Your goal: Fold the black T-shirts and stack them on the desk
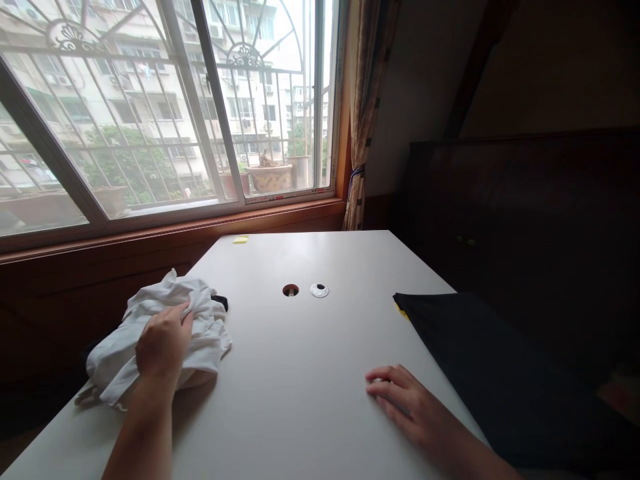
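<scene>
A crumpled white cloth (205, 333) lies in a heap on the left side of the white table (300, 400). My left hand (164, 337) is closed on the top of it, fingers gripping a fold. Something black pokes out from the heap's right edge. On the right, my right hand (400, 397) hovers over or rests on the table, its fingers slightly curled and apart, holding nothing. Beyond it, a dark cloth (470, 353) lies flat along the table's right edge and hangs over the side.
Near the table's middle are a round hole (291, 291) and a white round cover (319, 290). Yellow stickers (241, 239) mark the far left corner and the right edge, partly under the dark cloth. A window and a curtain (363, 113) stand behind the table.
</scene>
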`<control>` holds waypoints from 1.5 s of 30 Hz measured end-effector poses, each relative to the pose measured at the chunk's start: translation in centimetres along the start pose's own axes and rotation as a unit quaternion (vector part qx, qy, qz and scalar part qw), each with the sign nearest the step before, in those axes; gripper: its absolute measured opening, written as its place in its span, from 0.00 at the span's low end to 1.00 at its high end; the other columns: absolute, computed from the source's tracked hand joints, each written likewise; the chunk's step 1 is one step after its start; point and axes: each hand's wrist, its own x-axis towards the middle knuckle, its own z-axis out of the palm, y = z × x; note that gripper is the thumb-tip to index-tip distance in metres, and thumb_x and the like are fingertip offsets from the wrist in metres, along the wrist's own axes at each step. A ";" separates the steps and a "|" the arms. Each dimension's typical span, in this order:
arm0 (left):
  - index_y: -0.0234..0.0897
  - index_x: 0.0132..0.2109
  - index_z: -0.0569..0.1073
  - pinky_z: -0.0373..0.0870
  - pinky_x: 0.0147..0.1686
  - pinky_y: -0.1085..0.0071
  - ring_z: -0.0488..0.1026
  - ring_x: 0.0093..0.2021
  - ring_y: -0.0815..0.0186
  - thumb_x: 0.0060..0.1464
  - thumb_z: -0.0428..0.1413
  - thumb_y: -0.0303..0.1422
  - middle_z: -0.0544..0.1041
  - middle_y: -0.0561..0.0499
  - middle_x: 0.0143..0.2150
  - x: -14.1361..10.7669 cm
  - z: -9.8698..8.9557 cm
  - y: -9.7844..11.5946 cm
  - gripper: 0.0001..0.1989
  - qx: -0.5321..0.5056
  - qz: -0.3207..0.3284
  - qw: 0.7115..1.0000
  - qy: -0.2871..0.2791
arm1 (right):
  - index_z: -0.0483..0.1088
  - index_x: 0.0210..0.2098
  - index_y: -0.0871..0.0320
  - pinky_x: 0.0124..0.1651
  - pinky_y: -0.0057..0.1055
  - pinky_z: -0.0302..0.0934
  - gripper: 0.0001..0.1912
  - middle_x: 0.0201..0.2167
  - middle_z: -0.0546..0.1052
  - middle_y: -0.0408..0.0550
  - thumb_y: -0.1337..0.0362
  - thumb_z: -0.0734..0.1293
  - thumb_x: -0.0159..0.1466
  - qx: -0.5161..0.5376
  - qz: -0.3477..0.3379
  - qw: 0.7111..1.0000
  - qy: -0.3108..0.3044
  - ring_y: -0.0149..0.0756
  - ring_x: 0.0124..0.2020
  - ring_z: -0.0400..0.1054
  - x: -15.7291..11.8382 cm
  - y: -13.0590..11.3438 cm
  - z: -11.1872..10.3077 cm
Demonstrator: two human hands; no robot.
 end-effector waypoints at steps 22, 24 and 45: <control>0.46 0.69 0.61 0.68 0.59 0.64 0.72 0.59 0.60 0.63 0.56 0.31 0.73 0.47 0.63 -10.3 -4.5 18.8 0.29 -0.461 0.516 0.678 -0.250 | 0.56 0.68 0.50 0.62 0.45 0.64 0.34 0.67 0.60 0.59 0.66 0.67 0.65 -0.005 -0.062 0.990 0.124 0.50 0.64 0.62 -0.8 2.0 1.4; 0.45 0.67 0.64 0.70 0.57 0.62 0.72 0.57 0.57 0.61 0.59 0.33 0.74 0.44 0.61 -9.5 -3.7 17.8 0.29 -0.459 0.476 0.710 -0.242 | 0.61 0.66 0.52 0.61 0.44 0.64 0.31 0.62 0.65 0.59 0.68 0.67 0.64 -0.003 -0.050 0.993 0.110 0.49 0.62 0.64 -0.7 1.8 1.2; 0.37 0.30 0.76 0.63 0.28 0.73 0.69 0.29 0.65 0.59 0.58 0.49 0.74 0.51 0.29 -8.0 1.4 16.0 0.20 -0.443 0.340 0.748 -0.360 | 0.74 0.52 0.52 0.48 0.42 0.69 0.14 0.42 0.73 0.51 0.61 0.62 0.70 -0.037 0.080 0.974 0.207 0.45 0.44 0.72 -0.8 3.5 0.0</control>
